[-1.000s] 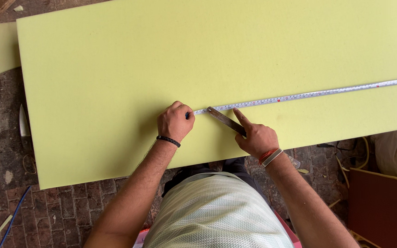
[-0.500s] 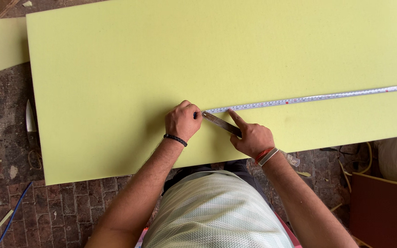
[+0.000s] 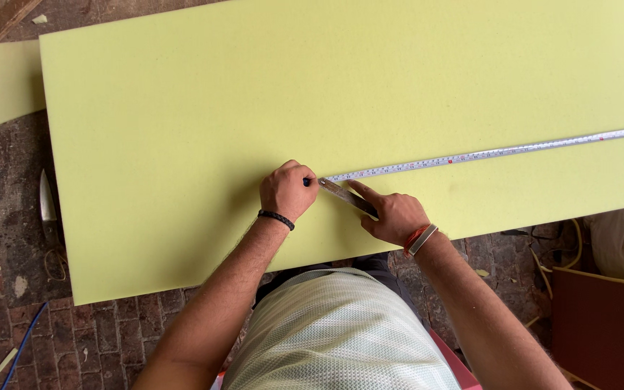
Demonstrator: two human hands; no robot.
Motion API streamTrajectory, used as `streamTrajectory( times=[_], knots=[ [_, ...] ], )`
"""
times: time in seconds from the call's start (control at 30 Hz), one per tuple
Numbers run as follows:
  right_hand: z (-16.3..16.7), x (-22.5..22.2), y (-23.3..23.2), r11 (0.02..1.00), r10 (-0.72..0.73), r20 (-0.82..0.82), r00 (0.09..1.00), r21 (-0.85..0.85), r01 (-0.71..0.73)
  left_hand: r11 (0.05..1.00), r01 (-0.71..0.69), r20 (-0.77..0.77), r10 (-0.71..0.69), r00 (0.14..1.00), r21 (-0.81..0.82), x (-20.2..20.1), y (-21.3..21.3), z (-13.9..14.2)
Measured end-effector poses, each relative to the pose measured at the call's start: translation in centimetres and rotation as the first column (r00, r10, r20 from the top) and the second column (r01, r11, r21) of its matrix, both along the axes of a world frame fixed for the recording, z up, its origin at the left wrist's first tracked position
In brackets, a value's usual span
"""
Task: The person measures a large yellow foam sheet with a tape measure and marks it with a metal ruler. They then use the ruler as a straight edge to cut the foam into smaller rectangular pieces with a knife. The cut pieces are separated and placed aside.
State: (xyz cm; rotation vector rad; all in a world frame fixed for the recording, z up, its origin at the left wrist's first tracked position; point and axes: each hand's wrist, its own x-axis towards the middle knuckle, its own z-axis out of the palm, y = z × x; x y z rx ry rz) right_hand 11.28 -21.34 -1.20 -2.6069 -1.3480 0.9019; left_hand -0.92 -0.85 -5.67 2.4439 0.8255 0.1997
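The tape measure (image 3: 485, 153) runs off the right edge, and the left hand (image 3: 287, 191) hides whatever its fingers hold.

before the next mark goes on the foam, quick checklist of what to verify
1. Tape measure lying flat along the foam sheet: ok.
2. Left hand at the tape's end, holding a dark marker: ok.
3. Right hand pressing the short metal ruler: ok.
4. Ruler meets the tape's end: ok.
5. Ruler square to the tape: cannot tell.
6. Tape's far end anchored: cannot tell, out of frame.
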Motion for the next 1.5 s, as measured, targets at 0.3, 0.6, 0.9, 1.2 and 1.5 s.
streamTrajectory(
  times=[0.3,0.6,0.9,1.2,1.5],
  knots=[
    [-0.4,-1.1,-1.2,0.828,-0.422,-0.338,0.841,0.233,0.509,0.994,0.110,-0.088,-0.111,0.990,-0.016,0.2,1.0,-0.3],
    [-1.5,0.0,-8.8,0.347,-0.703,-0.565,0.431,0.257,0.902,0.963,0.150,-0.371,-0.226,0.901,-0.224,6.3,-0.9,2.1],
    [-6.4,9.7,-20.4,0.042,-0.694,-0.677,0.245,0.302,0.952,0.925,0.168,-0.414,-0.308,0.857,-0.342,15.5,-10.0,2.1],
    [-3.1,18.6,-29.6,0.171,-0.771,-0.588,0.244,0.178,0.969,0.941,0.079,-0.526,-0.252,0.812,-0.328,19.4,-15.9,3.9],
    [-3.2,27.6,-33.0,0.147,-0.865,-0.439,0.244,0.243,0.959,0.947,-0.016,-0.611,-0.193,0.767,-0.320,18.2,-13.3,4.8]
  ],
)
